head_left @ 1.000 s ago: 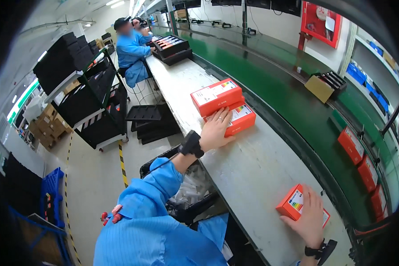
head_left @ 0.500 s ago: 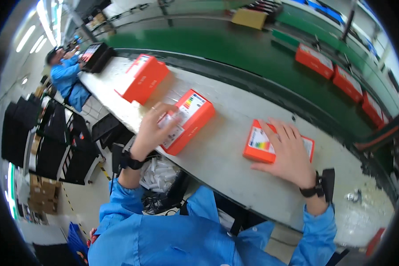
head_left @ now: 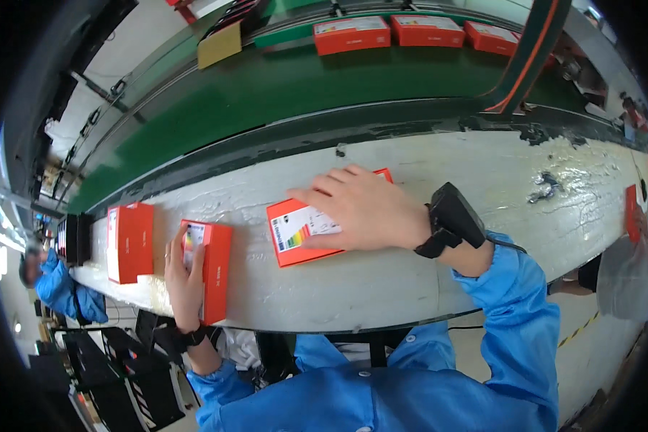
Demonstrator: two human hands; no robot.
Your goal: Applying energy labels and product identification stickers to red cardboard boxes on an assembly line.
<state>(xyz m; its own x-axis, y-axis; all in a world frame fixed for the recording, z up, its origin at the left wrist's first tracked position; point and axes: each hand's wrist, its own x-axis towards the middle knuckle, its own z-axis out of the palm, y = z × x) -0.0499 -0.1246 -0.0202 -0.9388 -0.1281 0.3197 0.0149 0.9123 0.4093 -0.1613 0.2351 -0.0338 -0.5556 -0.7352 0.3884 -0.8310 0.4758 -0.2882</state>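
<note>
Two red boxes with white labels lie on the pale bench in front of me. My left hand (head_left: 184, 277) rests against the left side of the upright-looking red box (head_left: 217, 273), thumb and forefinger apart over its label. That hand is open and does not wrap round the box. My right hand (head_left: 363, 209) spans the other red box (head_left: 284, 248) from above, fingers bent toward the far edge and thumb on the near part of the label. It grips this box, whose middle it hides. A third red box (head_left: 131, 245) stands further left, touched by neither hand.
Beyond the bench (head_left: 439, 266) runs a green conveyor (head_left: 216, 115), with several red boxes (head_left: 353, 37) along its far side. A dark post (head_left: 529, 57) rises at the right. A person in blue (head_left: 68, 294) is at the far left, beside dark trays (head_left: 75, 237).
My view has turned to the right, so the bench now lies more level across it. The fingers of my left hand have drawn back toward the box's left side. My right hand stays on its box.
</note>
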